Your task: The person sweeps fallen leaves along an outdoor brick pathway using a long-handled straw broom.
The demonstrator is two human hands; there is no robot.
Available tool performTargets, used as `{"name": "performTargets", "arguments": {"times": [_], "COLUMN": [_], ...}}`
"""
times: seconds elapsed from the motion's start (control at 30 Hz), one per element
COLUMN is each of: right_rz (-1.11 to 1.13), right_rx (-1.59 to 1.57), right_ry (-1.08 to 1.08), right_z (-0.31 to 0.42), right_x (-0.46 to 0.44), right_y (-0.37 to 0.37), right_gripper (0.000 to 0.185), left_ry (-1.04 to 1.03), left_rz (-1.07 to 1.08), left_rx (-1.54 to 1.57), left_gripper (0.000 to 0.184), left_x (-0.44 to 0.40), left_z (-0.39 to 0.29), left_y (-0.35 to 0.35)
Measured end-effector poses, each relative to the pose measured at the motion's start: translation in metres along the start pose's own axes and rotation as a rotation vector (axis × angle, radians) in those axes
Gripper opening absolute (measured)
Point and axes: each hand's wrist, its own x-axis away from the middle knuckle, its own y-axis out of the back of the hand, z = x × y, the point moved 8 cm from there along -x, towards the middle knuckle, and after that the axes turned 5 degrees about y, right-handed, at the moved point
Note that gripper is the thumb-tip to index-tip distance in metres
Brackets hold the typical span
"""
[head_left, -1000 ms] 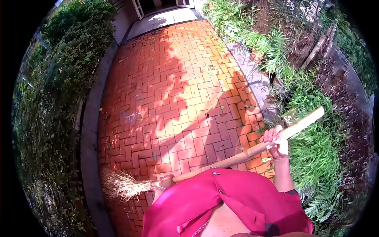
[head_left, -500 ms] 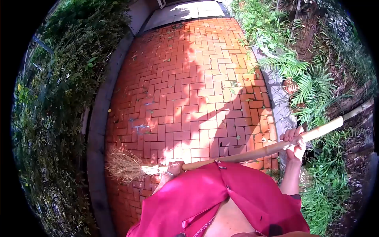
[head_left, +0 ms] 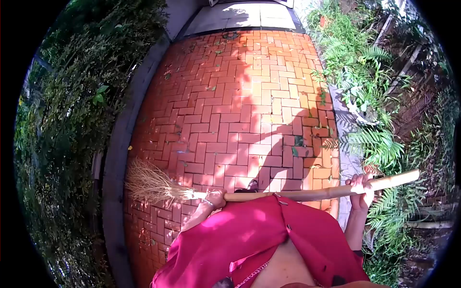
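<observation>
Head view: long pale straw-and-bamboo broom (head_left: 307, 194) spans crosswise before crimson cloth shirt (head_left: 230, 235); left hand (head_left: 216, 198) clasps it beside tan bristles (head_left: 151, 181), right hand (head_left: 361, 189) wraps near opposite end. Best keep 2 firm, wide-apart grips, bristles clear of green leafy hedge (head_left: 72, 144).

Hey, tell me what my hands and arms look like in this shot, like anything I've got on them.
Your left hand and right hand are ungloved, and both forearms are bare. A thin, pale bracelet circles the left wrist. A dark sleeve edge shows on the right arm, beside your deep pink garment.
</observation>
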Motion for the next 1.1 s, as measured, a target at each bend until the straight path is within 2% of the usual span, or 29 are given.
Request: {"name": "performTargets", "arguments": {"times": [0.1, 0.2, 0.3, 0.53, 0.7, 0.83, 0.97, 1.03, 1.1], "right_rz": [-0.063, -0.068, -0.156, -0.11, -0.246, -0.318, -0.482, -0.553, -0.661], "right_rx": [0.079, 0.1, 0.103, 0.119, 0.157, 0.175, 0.201, 0.255, 0.368], "right_ry": [0.065, 0.097, 0.146, 0.244, 0.316, 0.419, 0.574, 0.678, 0.768], "right_z": [0.008, 0.019, 0.022, 0.011, 0.025, 0.049, 0.064, 0.068, 0.07], "right_x": [-0.052, -0.097, -0.14, -0.285, -0.368, -0.404, -0.412, -0.416, -0.43], "right_y": [-0.001, -0.004, 0.013, 0.066, 0.097, 0.097, 0.088, 0.068, 0.039], "right_gripper": [0.03, 0.032, 0.031, 0.029, 0.028, 0.028, 0.032, 0.034, 0.035], "left_ry": [-0.01, -0.132, -0.228, -0.333, -0.411, -0.619, -0.871, -1.019, -1.064], "left_rz": [0.063, 0.011, 0.027, -0.017, 0.092, 0.013, -0.019, -0.036, 0.089], "left_rx": [-0.019, -0.108, -0.136, -0.199, -0.219, -0.287, -0.395, -0.312, -0.385], "left_gripper": [0.018, 0.016, 0.018, 0.022, 0.018, 0.012, 0.013, 0.011, 0.011], "left_x": [-0.072, -0.127, -0.191, -0.361, -0.455, -0.536, -0.611, -0.633, -0.666], "left_z": [-0.012, -0.047, -0.075, -0.141, -0.207, -0.267, -0.342, -0.386, -0.425], "left_y": [0.05, 0.109, 0.155, 0.254, 0.323, 0.363, 0.392, 0.42, 0.436]}}
